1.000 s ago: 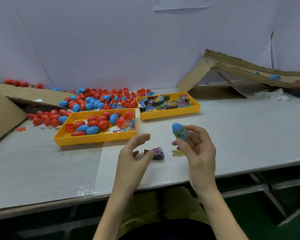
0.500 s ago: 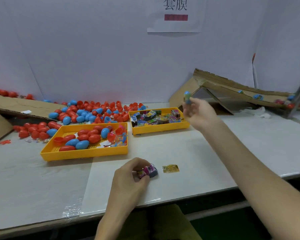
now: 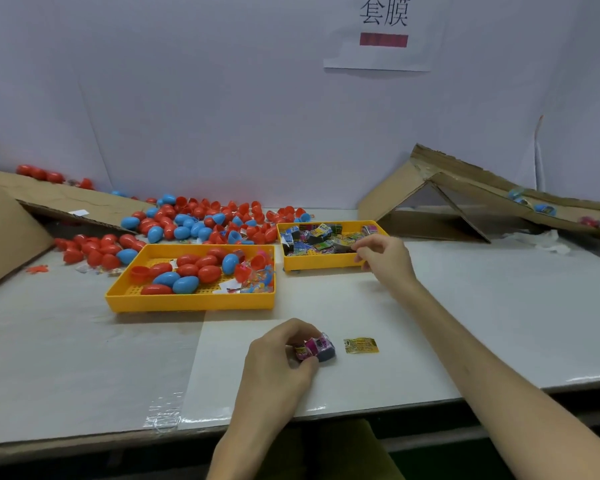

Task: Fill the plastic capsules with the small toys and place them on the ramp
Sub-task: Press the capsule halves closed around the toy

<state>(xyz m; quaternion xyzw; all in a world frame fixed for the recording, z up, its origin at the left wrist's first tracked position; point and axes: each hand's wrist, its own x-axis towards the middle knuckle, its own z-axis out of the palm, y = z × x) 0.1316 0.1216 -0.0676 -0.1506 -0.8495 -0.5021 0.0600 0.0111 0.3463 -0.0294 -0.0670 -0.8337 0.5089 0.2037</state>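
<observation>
Blue capsule has left your right grip (image 3: 378,252), which half a second ago held it up toward the cardboard ramp (image 3: 482,188); several blue capsules (image 3: 544,209) lie on that slope. The right grip is now at the yellow toy tray (image 3: 319,263), fingers curled over packets; whether it holds one is unclear. Your left grip (image 3: 278,355) pinches a pink toy packet (image 3: 317,346) on the counter (image 3: 84,358), probably for the next capsule.

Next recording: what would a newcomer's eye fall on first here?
The spill of red and blue capsules across the far left of the table, behind a large yellow tray holding more. The right hand reaches the small yellow tray of packaged toys, while the left hand pinches a pink toy packet near the front edge. A cardboard ramp slopes down at far right.
</observation>
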